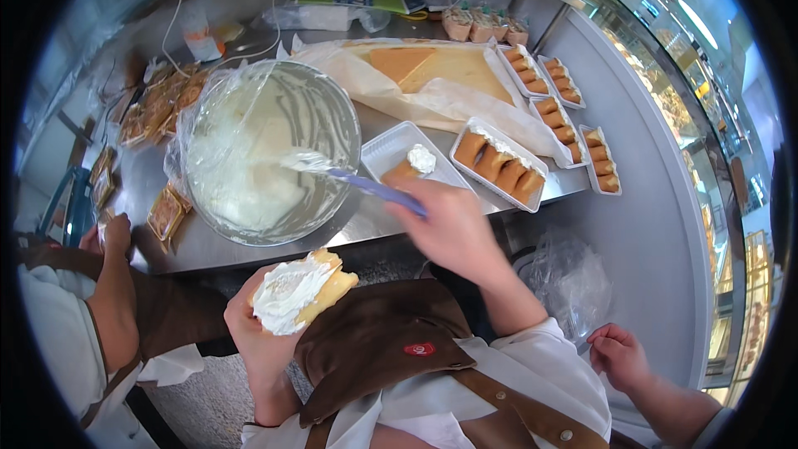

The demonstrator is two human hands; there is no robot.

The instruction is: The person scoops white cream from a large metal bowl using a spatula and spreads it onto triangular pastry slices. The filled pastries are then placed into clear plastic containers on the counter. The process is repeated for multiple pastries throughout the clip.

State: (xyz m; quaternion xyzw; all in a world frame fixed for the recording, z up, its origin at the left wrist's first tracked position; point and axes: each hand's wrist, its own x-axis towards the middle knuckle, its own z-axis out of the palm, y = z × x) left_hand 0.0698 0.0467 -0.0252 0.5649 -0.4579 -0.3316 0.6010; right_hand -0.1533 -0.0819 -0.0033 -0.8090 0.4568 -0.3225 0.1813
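In my left hand (265,340) lies a piece of sponge cake (330,293), its face spread with white cream (290,293). My right hand (449,224) grips the purple handle of a spatula (380,190). The spatula's cream-coated blade reaches over the rim of a large metal bowl (346,100) of whipped cream (255,181). Clear plastic film covers part of the bowl. Just beyond my right hand, a white plastic tray (393,140) holds one brown cake roll with cream at its end. Beside it, another tray (530,199) carries several cream-filled rolls.
Several more trays of rolls (558,128) line the right side. A sheet cake on baking paper (461,96) lies behind. Packaged pastries (165,215) sit left of the bowl. A co-worker's arm (115,299) is at left, another person's hand (620,355) at lower right.
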